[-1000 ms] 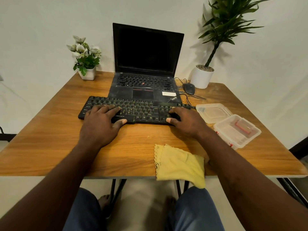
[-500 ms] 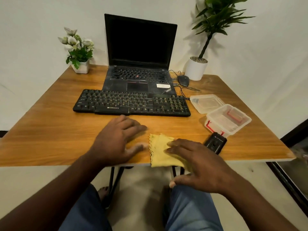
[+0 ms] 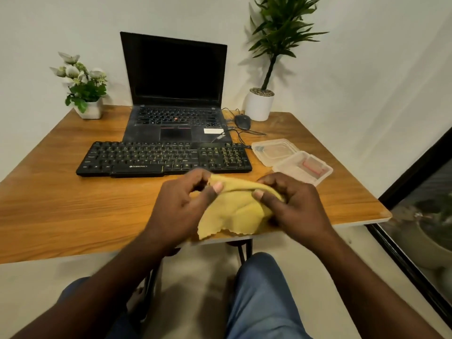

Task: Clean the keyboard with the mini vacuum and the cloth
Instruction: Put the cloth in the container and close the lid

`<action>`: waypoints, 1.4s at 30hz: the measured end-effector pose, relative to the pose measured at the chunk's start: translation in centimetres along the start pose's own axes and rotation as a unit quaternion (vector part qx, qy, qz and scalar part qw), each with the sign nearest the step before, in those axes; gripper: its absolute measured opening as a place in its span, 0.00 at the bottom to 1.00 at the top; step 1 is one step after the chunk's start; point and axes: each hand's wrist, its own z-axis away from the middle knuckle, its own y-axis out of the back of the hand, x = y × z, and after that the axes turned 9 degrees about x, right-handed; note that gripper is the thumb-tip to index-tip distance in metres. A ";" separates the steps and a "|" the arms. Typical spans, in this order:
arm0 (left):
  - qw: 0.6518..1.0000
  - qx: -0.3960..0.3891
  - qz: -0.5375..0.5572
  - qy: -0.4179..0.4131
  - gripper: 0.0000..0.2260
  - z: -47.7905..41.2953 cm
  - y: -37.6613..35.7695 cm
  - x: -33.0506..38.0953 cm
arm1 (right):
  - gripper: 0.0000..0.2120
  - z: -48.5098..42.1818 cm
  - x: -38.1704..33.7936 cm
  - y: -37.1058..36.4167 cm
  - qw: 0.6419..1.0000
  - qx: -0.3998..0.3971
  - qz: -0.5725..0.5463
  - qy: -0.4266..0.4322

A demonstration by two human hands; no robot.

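Observation:
A yellow cloth (image 3: 234, 214) is lifted off the table's near edge, held between both hands. My left hand (image 3: 181, 206) pinches its top left edge with thumb and fingers. My right hand (image 3: 291, 204) pinches its top right part. The black keyboard (image 3: 163, 159) lies flat on the wooden table (image 3: 73, 204), just beyond the hands and apart from them. The mini vacuum is hidden from view, likely behind my right hand.
An open black laptop (image 3: 176, 94) stands behind the keyboard. A black mouse (image 3: 242, 122) with its cable lies to the laptop's right. A clear plastic box (image 3: 303, 168) and its lid (image 3: 275, 151) sit at the right. Two potted plants (image 3: 84, 94) (image 3: 261, 104) stand at the back corners.
Both hands left the keyboard and came back to the table's near edge. They took hold of the yellow cloth and lifted it. The camera tilted, and the black device by the box is now hidden.

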 end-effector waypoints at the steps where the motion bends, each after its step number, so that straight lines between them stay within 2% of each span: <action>1: 0.998 0.009 0.033 0.046 0.10 -0.6 -0.8 0.9 | 0.02 -0.5 -0.1 0.4 0.996 0.028 -0.065 -0.063; 4: 0.974 -0.002 0.143 0.176 0.13 -2.7 -4.5 3.2 | 0.05 -3.1 0.5 3.0 0.971 0.088 -0.155 -0.158; 7: 0.916 -0.005 0.251 0.313 0.14 -4.5 -8.9 3.7 | 0.12 -6.2 2.2 6.9 0.950 0.051 -0.198 -0.238; 10: 0.884 0.005 0.277 0.376 0.13 -6.1 -13.0 4.2 | 0.20 -8.9 3.5 10.6 0.932 -0.011 -0.235 -0.277; 11: 0.885 0.011 0.273 0.377 0.16 -6.6 -14.1 4.3 | 0.21 -9.7 4.1 11.5 0.934 -0.013 -0.223 -0.278; 13: 0.913 0.009 0.207 0.352 0.25 -7.7 -15.8 5.0 | 0.18 -11.4 6.0 12.8 0.946 0.007 -0.166 -0.278; 14: 0.932 -0.002 0.151 0.331 0.24 -8.2 -16.6 5.1 | 0.17 -12.2 7.0 13.2 0.953 0.017 -0.126 -0.276; 17: 0.962 -0.030 -0.024 0.269 0.13 -9.4 -18.5 4.8 | 0.14 -13.8 9.7 13.0 0.965 0.033 0.029 -0.258; 20: 0.962 -0.044 -0.194 0.188 0.14 -9.9 -19.5 4.2 | 0.14 -14.4 11.4 11.7 0.959 0.018 0.227 -0.170; 22: 0.954 -0.045 -0.256 0.148 0.13 -9.8 -19.8 3.6 | 0.15 -14.7 12.4 10.7 0.946 -0.002 0.303 -0.117; 24: 0.945 -0.055 -0.288 0.145 0.14 -9.7 -20.0 2.9 | 0.14 -14.9 13.4 9.9 0.935 -0.021 0.347 -0.069; 28: 0.946 -0.049 -0.257 0.193 0.09 -9.9 -20.4 2.0 | 0.15 -15.5 14.2 9.0 0.915 -0.048 0.400 -0.004; 31: 0.935 -0.038 -0.302 0.185 0.08 -10.4 -20.3 1.8 | 0.15 -16.1 13.5 9.2 0.900 -0.040 0.434 -0.007; 37: 0.921 -0.034 -0.363 0.140 0.13 -11.2 -19.1 0.1 | 0.18 -16.3 11.7 8.3 0.855 -0.096 0.509 0.017; 39: 0.921 -0.041 -0.367 0.124 0.16 -11.5 -18.4 -0.1 | 0.22 -15.8 11.8 7.7 0.851 -0.107 0.513 0.008; 42: 0.914 -0.066 -0.387 0.097 0.19 -11.9 -17.6 -0.2 | 0.30 -14.9 12.4 7.0 0.872 -0.107 0.475 -0.045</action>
